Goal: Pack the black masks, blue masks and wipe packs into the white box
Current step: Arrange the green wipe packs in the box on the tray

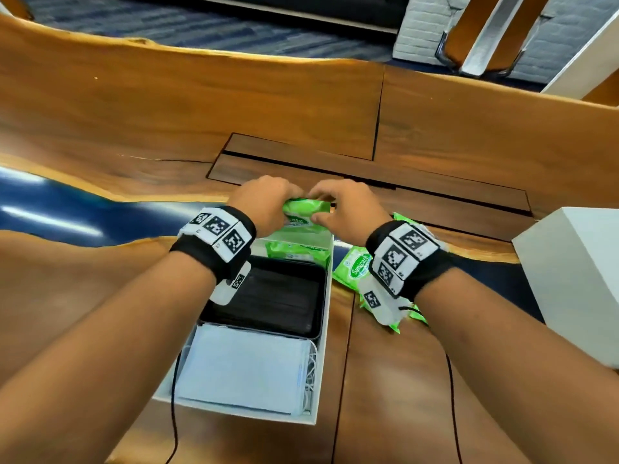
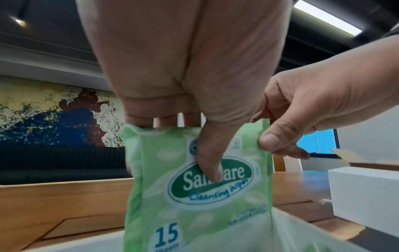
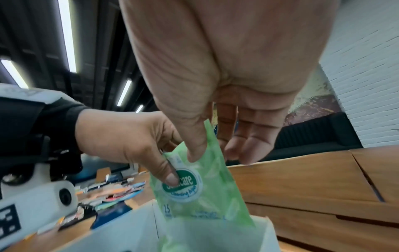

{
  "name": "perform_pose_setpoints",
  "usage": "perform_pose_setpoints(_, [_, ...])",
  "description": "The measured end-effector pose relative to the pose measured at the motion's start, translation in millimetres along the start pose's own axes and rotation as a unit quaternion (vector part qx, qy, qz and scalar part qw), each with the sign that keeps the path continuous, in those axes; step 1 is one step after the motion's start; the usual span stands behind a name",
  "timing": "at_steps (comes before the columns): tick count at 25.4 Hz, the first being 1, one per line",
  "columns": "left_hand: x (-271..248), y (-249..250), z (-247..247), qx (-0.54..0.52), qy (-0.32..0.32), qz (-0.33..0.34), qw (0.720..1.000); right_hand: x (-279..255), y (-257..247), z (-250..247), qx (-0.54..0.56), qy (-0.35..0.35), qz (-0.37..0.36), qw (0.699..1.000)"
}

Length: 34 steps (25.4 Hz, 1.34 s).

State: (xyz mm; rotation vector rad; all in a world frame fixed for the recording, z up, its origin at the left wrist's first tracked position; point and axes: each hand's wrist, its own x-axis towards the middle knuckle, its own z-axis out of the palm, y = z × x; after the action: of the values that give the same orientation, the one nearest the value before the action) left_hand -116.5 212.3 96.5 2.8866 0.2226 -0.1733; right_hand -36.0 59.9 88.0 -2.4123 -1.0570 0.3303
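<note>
Both hands hold one green wipe pack (image 1: 303,214) upright over the far end of the white box (image 1: 323,329). My left hand (image 1: 283,199) grips its top left, thumb across the printed front (image 2: 208,163). My right hand (image 1: 326,202) pinches its top right edge (image 3: 194,148). The pack's lower end (image 2: 194,213) sits just inside the box. Another wipe pack (image 1: 298,251) lies in that far section. Black masks (image 1: 268,296) fill a black tray in the middle, and blue masks (image 1: 244,370) lie at the near end.
More green wipe packs (image 1: 355,267) lie on the wooden table right of the box, partly under my right wrist. A second white box (image 1: 569,289) stands at the far right. Thin black cables (image 1: 452,396) run along the table near my arms.
</note>
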Motion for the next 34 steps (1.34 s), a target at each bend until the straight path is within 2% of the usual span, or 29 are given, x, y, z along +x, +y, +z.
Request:
perform_pose_setpoints(2, [-0.3, -6.1, 12.9, -0.002, 0.009, -0.003, 1.0, 2.7, 6.4, 14.7, -0.02, -0.017, 0.014, 1.0])
perform_pose_setpoints(8, [-1.0, -18.6, 44.7, -0.006, 0.018, 0.001, 1.0, -4.3, 18.5, 33.1, -0.038, -0.003, 0.001, 0.999])
perform_pose_setpoints(11, [-0.5, -16.9, 56.3, -0.002, 0.02, 0.002, 1.0, -9.0, 27.1, 41.4, -0.043, 0.0, 0.027, 0.999])
perform_pose_setpoints(17, [6.0, -6.2, 70.9, 0.007, 0.002, 0.021, 1.0, -14.1, 32.7, 50.5, -0.01, -0.042, 0.074, 0.996])
perform_pose_setpoints(21, [-5.5, -16.6, 73.7, -0.108, 0.06, -0.051, 0.991, -14.8, 33.0, 46.6, -0.008, -0.038, 0.088, 0.995])
perform_pose_setpoints(25, [-13.2, -28.0, 79.7, -0.179, 0.068, -0.132, 0.973, -19.4, 35.3, 45.4, -0.004, -0.057, 0.108, 0.993])
perform_pose_setpoints(27, [-9.3, -25.0, 83.9, -0.196, 0.066, -0.135, 0.969, -22.1, 34.5, 47.5, 0.056, -0.03, 0.118, 0.991])
perform_pose_setpoints(29, [-4.0, -18.1, 88.0, -0.16, 0.043, -0.121, 0.979, -20.7, 34.8, 53.5, 0.091, 0.001, 0.126, 0.988])
perform_pose_setpoints(31, [0.8, -12.5, 91.5, -0.14, 0.027, -0.113, 0.983, -18.4, 36.7, 60.7, 0.076, 0.007, 0.149, 0.986])
perform_pose_setpoints(34, [0.3, -9.6, 95.2, -0.172, 0.027, -0.114, 0.978, -17.3, 38.9, 67.3, 0.035, 0.004, 0.18, 0.983])
